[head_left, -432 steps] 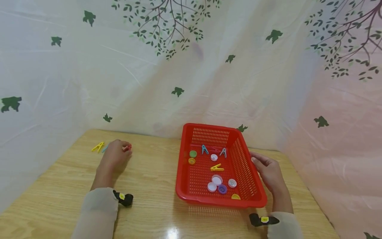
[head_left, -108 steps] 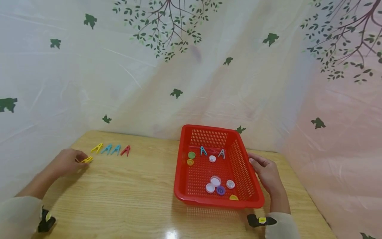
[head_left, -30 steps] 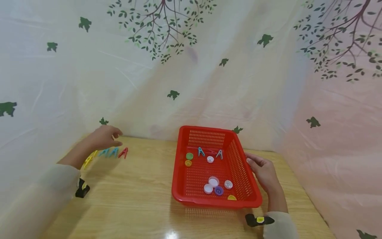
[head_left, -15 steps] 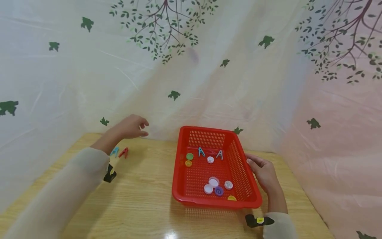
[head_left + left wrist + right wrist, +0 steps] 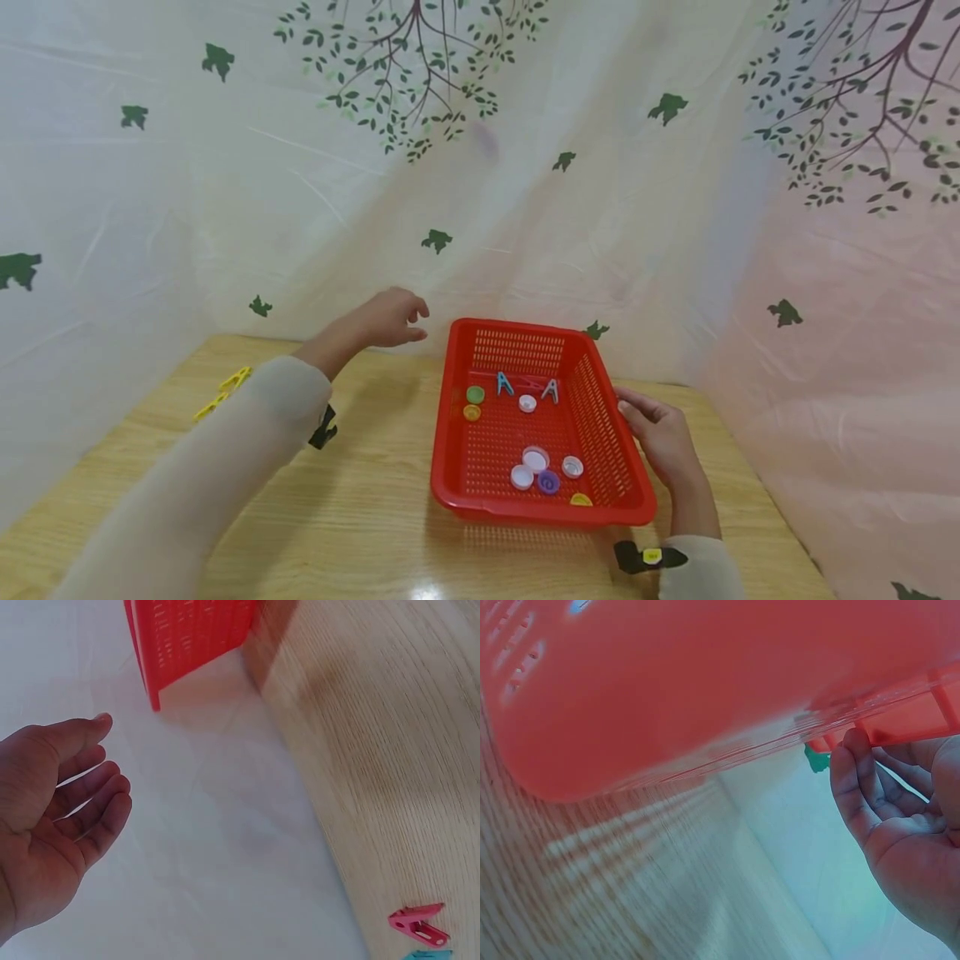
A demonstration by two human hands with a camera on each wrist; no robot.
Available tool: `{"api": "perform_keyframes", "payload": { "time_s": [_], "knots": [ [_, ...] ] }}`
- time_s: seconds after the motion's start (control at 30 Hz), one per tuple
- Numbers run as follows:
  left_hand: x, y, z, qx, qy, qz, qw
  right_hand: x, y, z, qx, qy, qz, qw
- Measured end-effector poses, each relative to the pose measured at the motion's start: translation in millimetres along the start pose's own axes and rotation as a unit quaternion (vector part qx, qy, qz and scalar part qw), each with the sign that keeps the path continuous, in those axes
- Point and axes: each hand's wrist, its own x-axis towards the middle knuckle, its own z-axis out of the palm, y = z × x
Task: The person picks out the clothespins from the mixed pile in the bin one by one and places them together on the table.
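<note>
My left hand (image 5: 387,318) hovers left of the red basket (image 5: 441,450), above the table's back edge. In the left wrist view its fingers are loosely bent and hold nothing. With my right hand (image 5: 663,433) I grip the basket's right rim, fingertips under the lip in the right wrist view. Inside the basket lie a blue clothespin (image 5: 504,384), a grey clothespin (image 5: 551,390), a faint red one, and several bottle caps, among them a purple cap (image 5: 548,482) and a green cap (image 5: 476,395). The basket appears tilted toward me.
Two yellow clothespins (image 5: 236,379) lie on the wooden table (image 5: 360,517) at left. A red clothespin (image 5: 420,924) and part of a blue clothespin (image 5: 430,955) show in the left wrist view; my left arm covers them in the head view. A leaf-printed sheet (image 5: 337,192) hangs behind.
A yellow clothespin left the basket and was set on the table at left below the row. My emptied left hand then swung right toward the basket. The right hand kept its grip.
</note>
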Motion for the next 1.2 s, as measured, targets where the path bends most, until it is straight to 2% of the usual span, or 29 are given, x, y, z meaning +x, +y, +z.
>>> {"api": "perform_keyframes", "payload": {
  "time_s": [0.13, 0.3, 0.47, 0.63, 0.93, 1.1, 1.2],
  "knots": [
    [9.7, 13.6, 9.1, 0.011, -0.006, 0.014, 0.9998, -0.3, 0.1, 0.9, 0.002, -0.001, 0.003, 1.0],
    [19.9, 28.3, 21.7, 0.013, -0.029, 0.018, 0.9993, -0.2, 0.7, 0.8, 0.004, -0.004, 0.004, 1.0],
    [32.0, 38.7, 37.3, 0.053, -0.035, 0.056, 0.9964, -0.1, 1.1, -0.3, 0.001, -0.004, -0.001, 1.0],
    [41.8, 49.7, 51.2, 0.064, -0.039, 0.074, 0.9944, 0.6, 0.8, -0.5, 0.0, -0.002, 0.0, 1.0],
    [48.9, 70.2, 73.2, 0.046, -0.065, 0.063, 0.9949, 0.4, -1.8, 1.7, -0.003, -0.001, 0.004, 1.0],
    [56.1, 77.9, 84.6, 0.054, -0.07, 0.071, 0.9936, 0.2, -2.4, 0.7, -0.001, 0.0, -0.004, 1.0],
    [59.9, 82.7, 90.0, 0.052, -0.083, 0.059, 0.9934, -0.6, -0.8, -0.2, 0.001, -0.001, -0.002, 1.0]
  ]
}}
